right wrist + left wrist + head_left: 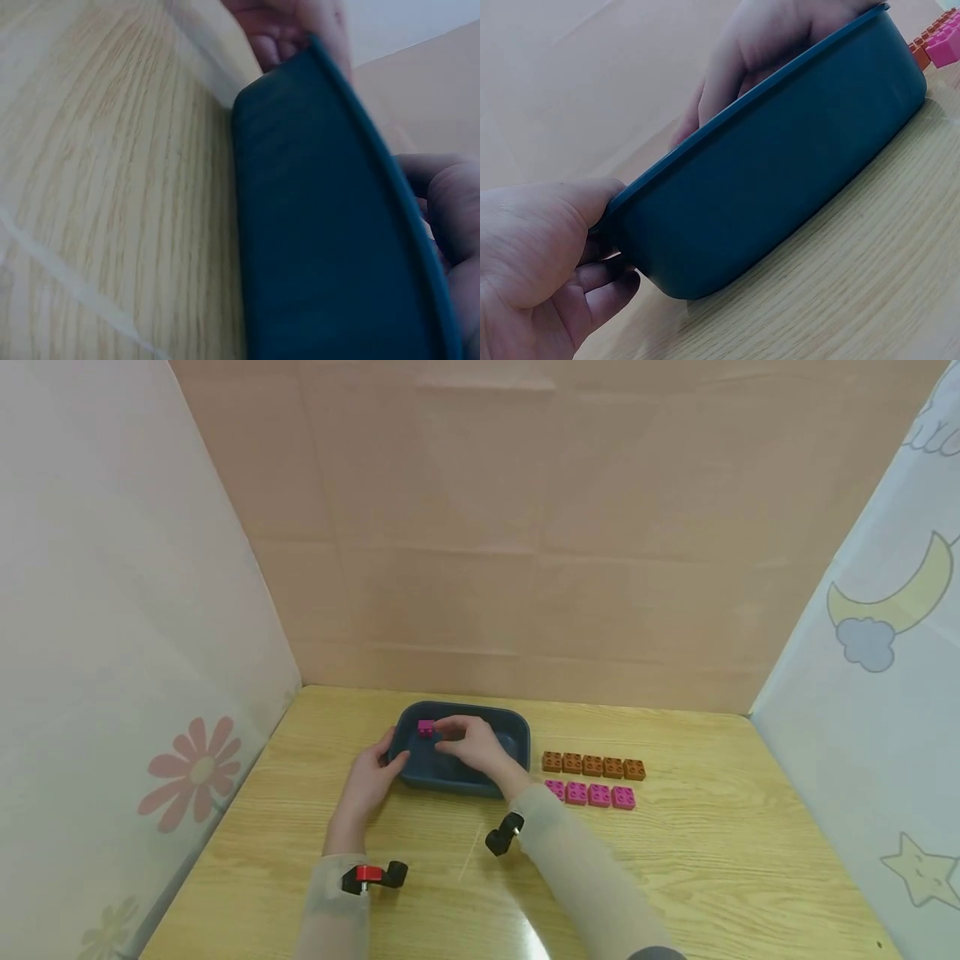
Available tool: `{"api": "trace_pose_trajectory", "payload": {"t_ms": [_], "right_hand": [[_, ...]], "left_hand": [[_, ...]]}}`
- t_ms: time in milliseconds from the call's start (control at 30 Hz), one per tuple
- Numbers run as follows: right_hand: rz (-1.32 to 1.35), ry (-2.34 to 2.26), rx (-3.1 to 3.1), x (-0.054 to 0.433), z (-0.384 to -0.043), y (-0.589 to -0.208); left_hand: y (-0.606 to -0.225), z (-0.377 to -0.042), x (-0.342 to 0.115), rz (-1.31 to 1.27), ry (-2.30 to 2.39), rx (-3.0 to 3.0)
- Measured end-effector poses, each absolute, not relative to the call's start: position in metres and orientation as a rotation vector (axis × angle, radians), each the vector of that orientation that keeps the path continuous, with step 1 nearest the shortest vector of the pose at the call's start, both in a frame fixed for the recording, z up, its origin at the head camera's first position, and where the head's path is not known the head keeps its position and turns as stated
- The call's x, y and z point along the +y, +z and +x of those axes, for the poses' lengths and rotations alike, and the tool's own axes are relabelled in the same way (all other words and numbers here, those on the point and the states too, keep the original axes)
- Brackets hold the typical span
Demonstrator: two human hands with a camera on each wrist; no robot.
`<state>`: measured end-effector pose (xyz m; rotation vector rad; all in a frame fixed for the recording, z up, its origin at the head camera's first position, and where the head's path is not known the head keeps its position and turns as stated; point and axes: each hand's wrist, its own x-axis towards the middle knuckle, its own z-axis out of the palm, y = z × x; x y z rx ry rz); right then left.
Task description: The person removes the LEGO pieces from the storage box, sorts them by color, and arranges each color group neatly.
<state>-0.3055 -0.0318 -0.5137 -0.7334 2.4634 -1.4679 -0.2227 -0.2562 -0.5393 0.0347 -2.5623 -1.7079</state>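
Note:
A dark blue plastic tray (457, 783) stands on the table, and inside it near the far left corner lies one magenta toy brick (425, 727). My left hand (369, 777) grips the tray's left end, thumb over the rim and fingers around the outside, as the left wrist view also shows. Over the tray's inside is my right hand (471, 743), its thumb and forefinger spread apart, fingertips right beside the magenta brick with nothing between them. In the right wrist view the tray's wall (315, 210) hides most of that hand's fingers.
Right of the tray, several orange-brown bricks (592, 766) form a row. In front of them runs a row of several magenta bricks (599, 795), its left end partly covered by the right sleeve. A beige backdrop (517, 610) rises behind the wooden table (720, 827).

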Motion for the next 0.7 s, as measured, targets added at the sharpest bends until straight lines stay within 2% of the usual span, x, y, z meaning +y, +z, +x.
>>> {"api": "trace_pose_trajectory", "payload": {"t_ms": [333, 700], "right_hand": [[-0.764, -1.429, 2.555, -0.049, -0.316, -0.524], [-0.759, -1.403, 2.595, -0.057, -0.318, -0.519]], "left_hand": [[-0.539, -0.223, -0.257, 0.030, -1.703, -2.556], [-0.541, -0.224, -0.256, -0.007, -1.720, -2.529]]}}
